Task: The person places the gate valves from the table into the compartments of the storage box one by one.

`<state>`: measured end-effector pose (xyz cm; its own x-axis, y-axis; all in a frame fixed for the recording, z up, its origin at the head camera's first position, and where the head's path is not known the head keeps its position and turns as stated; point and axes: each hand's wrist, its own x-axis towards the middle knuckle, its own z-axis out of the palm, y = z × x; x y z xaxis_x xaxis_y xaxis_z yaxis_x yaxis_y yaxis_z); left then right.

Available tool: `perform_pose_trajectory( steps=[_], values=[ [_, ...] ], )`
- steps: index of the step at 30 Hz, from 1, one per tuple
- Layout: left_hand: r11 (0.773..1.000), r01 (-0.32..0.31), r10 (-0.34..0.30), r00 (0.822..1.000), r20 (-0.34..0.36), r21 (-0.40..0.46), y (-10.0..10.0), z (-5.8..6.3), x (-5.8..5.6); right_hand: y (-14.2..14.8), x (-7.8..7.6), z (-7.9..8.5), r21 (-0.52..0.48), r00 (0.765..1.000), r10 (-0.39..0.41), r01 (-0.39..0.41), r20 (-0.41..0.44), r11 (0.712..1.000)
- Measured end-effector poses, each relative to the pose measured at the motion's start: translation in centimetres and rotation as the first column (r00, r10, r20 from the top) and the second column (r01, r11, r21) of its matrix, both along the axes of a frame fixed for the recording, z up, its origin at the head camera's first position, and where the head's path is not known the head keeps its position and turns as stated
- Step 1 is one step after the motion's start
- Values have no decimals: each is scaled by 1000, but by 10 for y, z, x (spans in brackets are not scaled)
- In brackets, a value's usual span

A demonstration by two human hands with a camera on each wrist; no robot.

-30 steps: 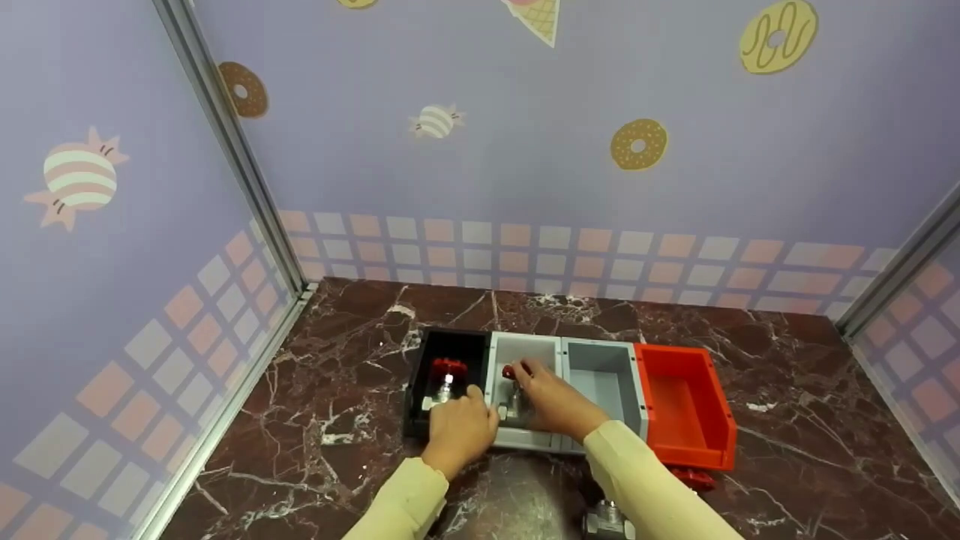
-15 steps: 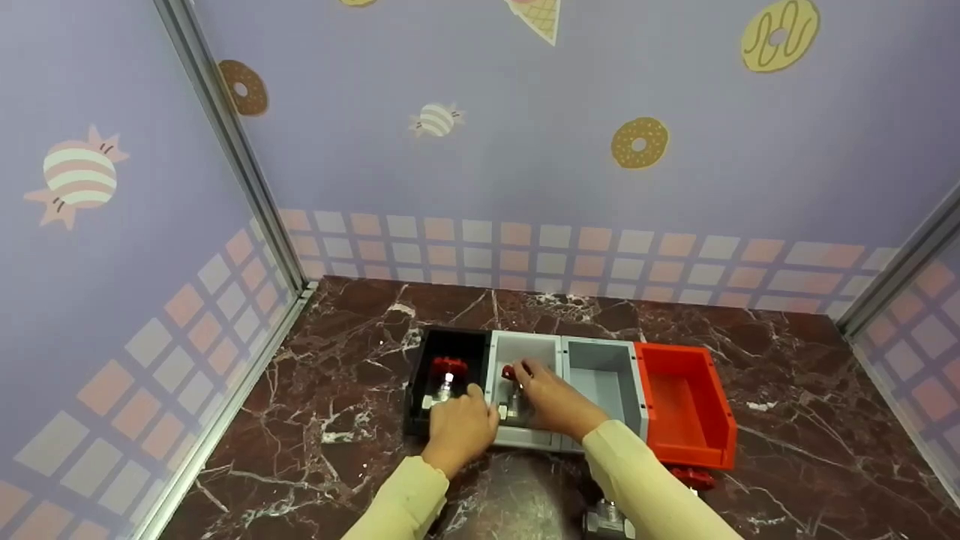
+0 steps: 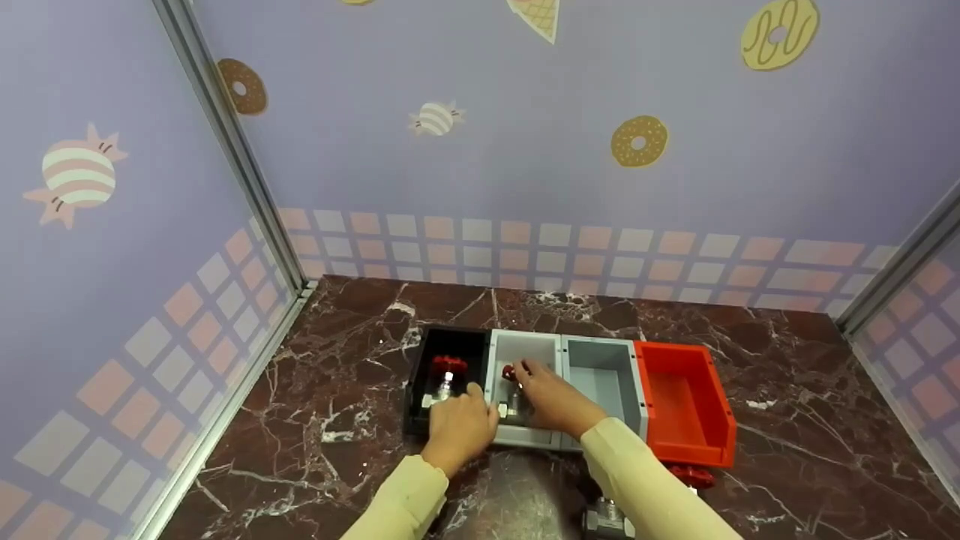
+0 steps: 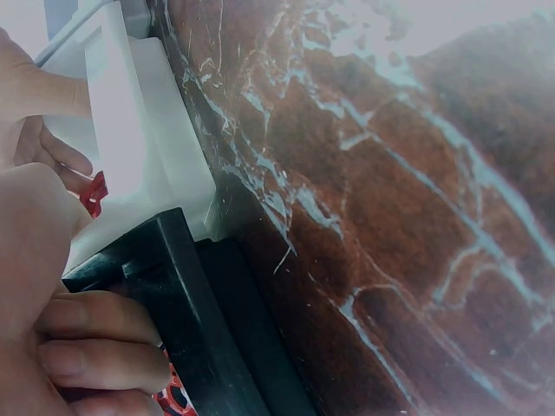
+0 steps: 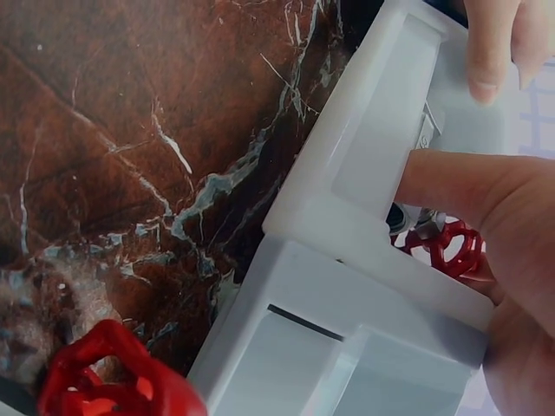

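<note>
A gate valve with a red handwheel (image 3: 448, 365) lies in the black bin (image 3: 457, 339), its body partly covered by my left hand (image 3: 461, 426). That hand lies over the front of the black bin near the white bin (image 3: 525, 342). In the left wrist view its fingers (image 4: 100, 355) are curled inside the black bin; what they touch is hidden. In the white bin my right hand (image 3: 559, 401) grips a second gate valve by its red handwheel (image 3: 509, 371). In the right wrist view that handwheel (image 5: 451, 250) shows below my right thumb (image 5: 451, 179).
A grey bin (image 3: 600, 382) and an orange-red bin (image 3: 679, 405) join the row on the right. More valves lie in front: a metal body (image 3: 609, 520) by my right sleeve and a red handwheel (image 3: 691, 475). Patterned walls (image 3: 525, 165) enclose the marbled table (image 3: 337, 405).
</note>
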<state>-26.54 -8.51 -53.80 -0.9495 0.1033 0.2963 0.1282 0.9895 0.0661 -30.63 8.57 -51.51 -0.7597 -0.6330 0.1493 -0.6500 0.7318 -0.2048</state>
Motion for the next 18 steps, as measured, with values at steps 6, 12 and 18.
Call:
perform_pose_trajectory(
  steps=[6,12,18],
  values=[
    [1000,1,0,1000,-20,14,0,1,1,-1,0,-1,6,1000,-16,15,20,1000],
    [1000,4,-3,999,-46,15,0,0,1,-1,-1,-1,4,999,-27,27,29,1000],
    [1000,5,-4,999,-49,16,0,-1,0,-2,-2,-1,-7,999,-23,23,41,1000]
  ],
)
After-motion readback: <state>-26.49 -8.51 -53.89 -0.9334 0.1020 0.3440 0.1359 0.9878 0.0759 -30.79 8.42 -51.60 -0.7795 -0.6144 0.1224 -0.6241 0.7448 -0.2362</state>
